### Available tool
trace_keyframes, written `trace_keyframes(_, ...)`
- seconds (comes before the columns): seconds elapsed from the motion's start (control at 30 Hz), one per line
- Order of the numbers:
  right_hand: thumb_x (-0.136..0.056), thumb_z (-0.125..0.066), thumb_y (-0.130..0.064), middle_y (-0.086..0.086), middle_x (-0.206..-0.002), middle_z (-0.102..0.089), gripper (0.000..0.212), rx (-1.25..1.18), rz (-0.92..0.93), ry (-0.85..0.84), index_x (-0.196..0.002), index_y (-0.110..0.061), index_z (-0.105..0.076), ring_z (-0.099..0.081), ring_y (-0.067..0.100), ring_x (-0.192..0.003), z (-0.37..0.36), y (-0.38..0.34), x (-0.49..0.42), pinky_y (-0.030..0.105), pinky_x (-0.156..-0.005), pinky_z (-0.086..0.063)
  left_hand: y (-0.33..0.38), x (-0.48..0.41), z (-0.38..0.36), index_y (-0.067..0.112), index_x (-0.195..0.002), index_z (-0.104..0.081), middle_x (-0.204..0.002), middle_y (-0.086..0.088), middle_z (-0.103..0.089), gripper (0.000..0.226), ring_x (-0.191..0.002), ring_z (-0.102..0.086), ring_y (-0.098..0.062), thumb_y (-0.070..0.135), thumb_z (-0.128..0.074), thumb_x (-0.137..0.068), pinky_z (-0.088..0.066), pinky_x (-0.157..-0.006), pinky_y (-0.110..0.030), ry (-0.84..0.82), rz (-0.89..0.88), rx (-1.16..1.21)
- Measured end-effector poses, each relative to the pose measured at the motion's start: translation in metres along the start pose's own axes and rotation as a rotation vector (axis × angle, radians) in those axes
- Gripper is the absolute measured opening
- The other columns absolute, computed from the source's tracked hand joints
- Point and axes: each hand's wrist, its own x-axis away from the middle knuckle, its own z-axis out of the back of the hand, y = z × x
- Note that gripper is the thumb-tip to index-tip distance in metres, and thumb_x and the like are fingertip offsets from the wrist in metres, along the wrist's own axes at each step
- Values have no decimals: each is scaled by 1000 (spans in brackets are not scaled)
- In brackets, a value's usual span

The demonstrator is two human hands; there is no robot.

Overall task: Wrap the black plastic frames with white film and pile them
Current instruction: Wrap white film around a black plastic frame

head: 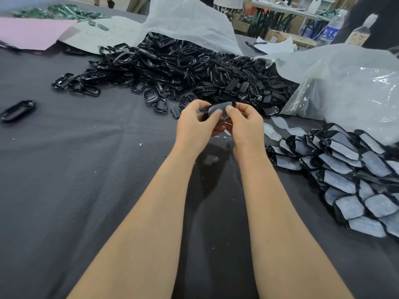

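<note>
The left hand and the right hand met above the middle of the table. Both pinched one black oval plastic frame, fingers curled beneath it and both thumbs pressed on the matte white film that covered its upper face. The frame was held clear of the cloth, just in front of the nearer edge of the loose heap.

A dark grey, slightly wrinkled cloth covered the table, flecked with small white scraps. Just beyond the hands, a wide heap of bare glossy black frames spilled out of a crumpled white plastic bag, with flat black button pads mixed in along its near right side. A crinkled clear plastic bag lay to the right of the heap. Between that bag and the right forearm ran curling strips of white backing film. Farther right, the overlapping pile of wrapped frames showed pale grey-white faces edged in black. Well apart on the left, a single bare black frame lay alone. At the far left edge sat a flat pink sheet, a white paper beside it and a heap of green parts behind.
</note>
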Motion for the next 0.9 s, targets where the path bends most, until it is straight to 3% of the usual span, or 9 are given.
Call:
trace_keyframes(0.2,-93,-55,-5,5,-87,-63,7,23,38,-47,-97,-9,-59,-62,17,-80,1,0,0,25,-66,-55,0,3,0,26,-93,-58,-82,-1,-71,12,-70,-71,-11,14,-57,-96,-58,-64,-23,-48,-8,-41)
trace_keyframes(0.3,-93,-55,-5,0,-82,-63,7,22,50,-52,-98,-10,-59,-62,10,-70,0,0,3,16,-54,-50,-1,2,0,25,-92,-57,-82,-2,-71,13,-68,-71,-9,12,-54,-97,-57,-62,-22,-38,-14,-59)
trace_keyframes(0.4,-91,-58,-6,-1,-81,-62,10,55,97,-21,-100,-11,-58,-60,5,-65,0,-1,6,12,-50,-46,-2,1,0,28,-88,-55,-82,-1,-70,18,-66,-70,-8,13,-54,-97,-56,-60,-19,-14,-30,-76)
trace_keyframes(0.5,-88,-61,-8,-4,-79,-61,13,244,254,60,-96,-15,-54,-59,4,-68,0,-1,8,9,-57,-43,-2,1,0,28,-89,-55,-79,1,-69,17,-63,-69,-6,13,-55,-97,-55,-58,-18,8,-22,-59)
trace_keyframes(0.63,-88,-59,-6,5,-90,-64,9,424,372,52,-94,-12,-57,-60,19,-83,-3,-1,12,28,-79,-49,-1,-1,0,29,-85,-53,-81,3,-67,19,-61,-67,1,14,-57,-96,-52,-54,-13,39,-60,-123)
trace_keyframes(0.8,-90,-55,-5,9,-105,-61,17,466,394,50,-106,-9,-62,-52,3,-73,-7,0,13,27,-82,-48,-3,-2,0,25,-91,-55,-83,6,-66,9,-73,-64,-3,17,-57,-95,-50,-56,-10,75,-111,-238)
trace_keyframes(0.9,-90,-56,-7,6,-96,-64,11,405,375,57,-100,-10,-62,-58,10,-79,-8,-1,12,31,-82,-50,-3,-2,0,29,-86,-54,-80,5,-67,16,-69,-65,-3,16,-57,-95,-53,-58,-14,68,-145,-241)
